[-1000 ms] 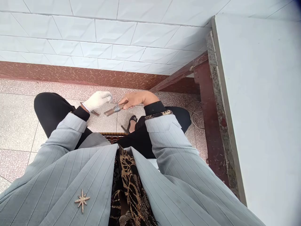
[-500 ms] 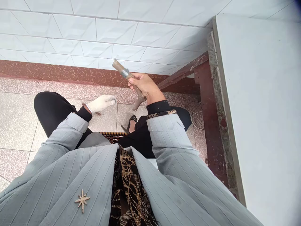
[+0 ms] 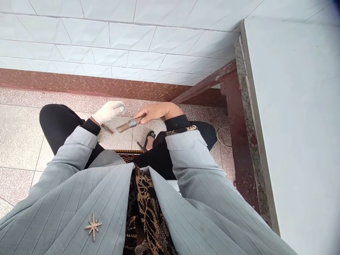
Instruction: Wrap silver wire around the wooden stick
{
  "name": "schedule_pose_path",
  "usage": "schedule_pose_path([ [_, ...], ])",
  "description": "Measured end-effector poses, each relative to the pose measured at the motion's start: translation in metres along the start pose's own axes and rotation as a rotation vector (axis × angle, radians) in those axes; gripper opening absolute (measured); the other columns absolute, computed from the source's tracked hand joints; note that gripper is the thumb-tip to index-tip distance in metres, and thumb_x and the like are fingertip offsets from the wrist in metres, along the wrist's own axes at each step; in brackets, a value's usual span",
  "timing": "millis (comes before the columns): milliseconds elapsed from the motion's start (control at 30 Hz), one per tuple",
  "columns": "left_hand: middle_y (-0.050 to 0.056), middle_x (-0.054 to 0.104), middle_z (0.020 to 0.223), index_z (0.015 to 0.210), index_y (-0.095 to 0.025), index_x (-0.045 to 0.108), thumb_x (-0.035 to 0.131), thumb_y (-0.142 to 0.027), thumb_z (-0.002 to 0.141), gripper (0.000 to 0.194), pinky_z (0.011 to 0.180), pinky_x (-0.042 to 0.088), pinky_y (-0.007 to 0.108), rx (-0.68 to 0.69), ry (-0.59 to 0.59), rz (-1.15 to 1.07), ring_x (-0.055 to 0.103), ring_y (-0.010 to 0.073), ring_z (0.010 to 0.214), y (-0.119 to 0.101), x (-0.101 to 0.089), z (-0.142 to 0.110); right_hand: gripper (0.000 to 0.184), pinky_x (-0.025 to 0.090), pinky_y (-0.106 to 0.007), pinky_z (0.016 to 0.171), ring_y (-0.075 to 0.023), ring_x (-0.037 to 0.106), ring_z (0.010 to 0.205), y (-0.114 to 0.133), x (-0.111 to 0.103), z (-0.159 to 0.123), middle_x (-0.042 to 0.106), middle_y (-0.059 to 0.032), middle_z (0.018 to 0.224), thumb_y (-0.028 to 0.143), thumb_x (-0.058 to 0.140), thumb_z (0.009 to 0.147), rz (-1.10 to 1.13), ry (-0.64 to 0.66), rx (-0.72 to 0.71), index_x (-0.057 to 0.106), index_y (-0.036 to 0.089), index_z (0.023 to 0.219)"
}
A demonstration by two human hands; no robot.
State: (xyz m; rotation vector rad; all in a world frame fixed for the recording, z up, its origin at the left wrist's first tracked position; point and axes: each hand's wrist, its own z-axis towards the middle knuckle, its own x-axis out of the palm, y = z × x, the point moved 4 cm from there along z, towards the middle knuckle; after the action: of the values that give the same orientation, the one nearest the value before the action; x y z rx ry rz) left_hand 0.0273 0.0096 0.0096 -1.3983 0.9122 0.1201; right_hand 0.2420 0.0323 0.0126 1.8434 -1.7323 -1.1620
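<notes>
Faced a white tiled wall point(image 3: 111, 35), dressed in a pale grey striped jacket point(image 3: 66, 194). Had a smooth white surface point(image 3: 297, 124) to the right, beside a dark red frame point(image 3: 240, 141). Spread both knees in black trousers point(image 3: 57, 124) above a speckled floor point(image 3: 18, 141). Wore a black-and-gold scarf point(image 3: 145, 205) down the jacket's open front. Clasped a brown stick point(image 3: 123, 128) in the bare right hand point(image 3: 155, 111), between thumb and fingers, with the blunt end angled down and left, apart from the other hand. Curled the gloved left hand point(image 3: 108, 111) loosely; could not tell of anything inside the glove. Showed a black shoe point(image 3: 147, 141) below, a thinner stick point(image 3: 107, 129) just beside the gloved wrist, a star brooch point(image 3: 93, 227) on the jacket and a wire binding point(image 3: 132, 123) round the clasped stick.
</notes>
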Motion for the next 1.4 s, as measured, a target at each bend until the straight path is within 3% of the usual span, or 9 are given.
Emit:
schedule_pose_path([
  [100, 0.001, 0.064, 0.079, 0.088, -0.017, 0.065, 0.054, -0.029, 0.092, 0.017, 0.073, 0.045, 0.029, -0.015, -0.004, -0.129, 0.055, 0.0139, 0.072, -0.001, 0.003, 0.0, 0.059, 0.047, -0.027, 0.069, -0.0132, 0.056, 0.07, 0.018, -0.011, -0.022, 0.07, -0.0017, 0.082, 0.046, 0.083, 0.086, 0.16, -0.178, -0.18, 0.077, 0.012, 0.134],
  [200, -0.001, 0.056, 0.07, 0.089, -0.017, 0.065, 0.053, -0.032, 0.094, 0.02, 0.066, 0.041, 0.027, -0.02, 0.034, -0.223, 0.049, 0.0123, 0.064, -0.004, 0.009, -0.001, 0.053, 0.046, -0.026, 0.067, -0.0125, 0.054, 0.07, 0.024, -0.022, -0.04, 0.067, -0.001, 0.081, 0.045, 0.084, 0.086, 0.281, -0.414, -0.233, 0.078, 0.013, 0.127],
  [367, -0.002, 0.052, 0.067, 0.09, -0.016, 0.068, 0.05, -0.038, 0.096, 0.028, 0.063, 0.037, 0.028, -0.035, 0.213, -0.134, 0.043, 0.0121, 0.061, -0.005, 0.026, -0.003, 0.041, 0.046, -0.026, 0.067, -0.0126, 0.052, 0.068, 0.012, -0.027, -0.036, 0.064, -0.0001, 0.079, 0.04, 0.083, 0.089, 0.36, -0.633, -0.116, 0.078, 0.017, 0.122],
  [500, -0.001, 0.053, 0.07, 0.084, -0.017, 0.065, 0.05, -0.039, 0.094, 0.029, 0.07, 0.04, 0.029, 0.034, 0.261, -0.039, 0.047, 0.0137, 0.067, -0.01, 0.034, -0.002, 0.036, 0.047, -0.03, 0.073, -0.016, 0.056, 0.072, -0.002, -0.03, -0.023, 0.069, -0.0026, 0.082, 0.026, 0.076, 0.09, 0.173, -0.742, 0.082, 0.08, 0.015, 0.124],
  [633, 0.0, 0.061, 0.077, 0.084, -0.017, 0.064, 0.049, -0.039, 0.095, 0.029, 0.076, 0.043, 0.03, 0.056, 0.202, 0.026, 0.053, 0.0151, 0.074, -0.008, 0.031, -0.001, 0.037, 0.045, -0.032, 0.08, -0.0197, 0.062, 0.085, -0.005, -0.029, -0.013, 0.074, -0.0071, 0.097, 0.02, 0.07, 0.088, -0.101, -0.702, 0.22, 0.082, 0.012, 0.123],
  [867, 0.001, 0.064, 0.079, 0.088, -0.017, 0.068, 0.049, -0.041, 0.093, 0.03, 0.077, 0.044, 0.03, 0.095, 0.229, 0.053, 0.056, 0.0162, 0.077, -0.006, 0.031, -0.002, 0.036, 0.046, -0.031, 0.084, -0.0208, 0.064, 0.091, -0.009, -0.026, -0.005, 0.075, -0.0051, 0.097, 0.021, 0.069, 0.088, -0.194, -0.621, 0.2, 0.082, 0.016, 0.121],
  [1133, 0.003, 0.071, 0.083, 0.093, -0.02, 0.073, 0.049, -0.038, 0.095, 0.031, 0.074, 0.041, 0.029, 0.113, 0.332, 0.231, 0.061, 0.0186, 0.078, -0.008, 0.041, -0.005, 0.026, 0.044, -0.025, 0.059, -0.013, 0.051, 0.063, -0.011, -0.023, -0.008, 0.063, -0.002, 0.075, 0.032, 0.075, 0.094, 0.478, -0.663, 0.028, 0.076, 0.015, 0.113],
  [1233, 0.005, 0.073, 0.084, 0.093, -0.023, 0.075, 0.049, -0.034, 0.097, 0.029, 0.069, 0.038, 0.03, 0.044, 0.317, 0.464, 0.062, 0.0201, 0.077, 0.0, 0.042, -0.004, 0.043, 0.042, -0.023, 0.054, -0.0111, 0.05, 0.06, -0.006, -0.02, -0.012, 0.06, -0.0005, 0.073, 0.051, 0.086, 0.085, 0.66, -0.568, -0.106, 0.072, 0.015, 0.104],
  [1400, 0.008, 0.069, 0.075, 0.102, -0.022, 0.076, 0.049, -0.032, 0.101, 0.029, 0.068, 0.039, 0.032, -0.142, 0.181, 0.684, 0.066, 0.0237, 0.075, 0.014, 0.038, 0.005, 0.07, 0.04, -0.023, 0.053, -0.0109, 0.052, 0.061, 0.005, -0.012, -0.015, 0.059, 0.0, 0.074, 0.069, 0.092, 0.072, 0.686, -0.385, -0.298, 0.068, 0.013, 0.107],
])
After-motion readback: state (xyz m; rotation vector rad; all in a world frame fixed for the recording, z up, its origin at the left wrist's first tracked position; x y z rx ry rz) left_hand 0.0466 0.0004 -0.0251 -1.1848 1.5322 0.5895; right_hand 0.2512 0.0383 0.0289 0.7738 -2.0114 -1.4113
